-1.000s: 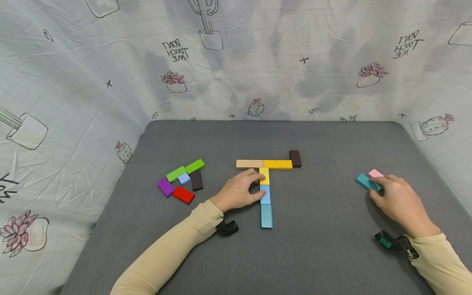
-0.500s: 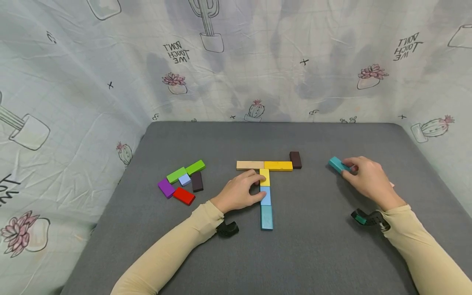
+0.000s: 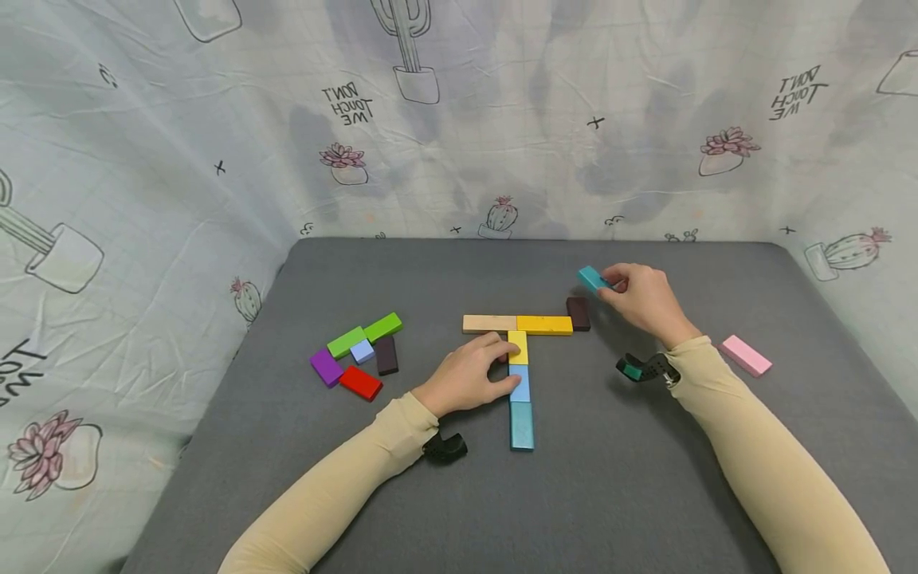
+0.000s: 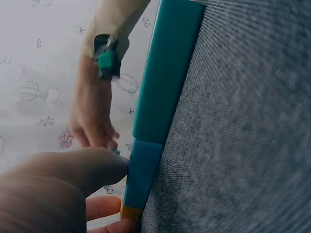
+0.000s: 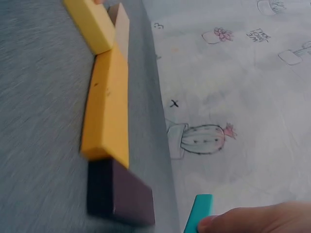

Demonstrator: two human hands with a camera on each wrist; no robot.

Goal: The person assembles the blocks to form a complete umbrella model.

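Pinching teal block (image 3: pixel 590 276) in right hand (image 3: pixel 641 299), right of mid-frame; could clip dark block (image 3: pixel 578 314) if lowered askew. Loosely touching yellow block (image 3: pixel 519 338) and blue block (image 3: pixel 523 391) with left hand (image 3: pixel 466 375); could skew both if jolted.

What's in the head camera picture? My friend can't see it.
A person's right hand holds a turquoise block near a dark brown block; the left hand touches a yellow block and a blue block on a gray table.
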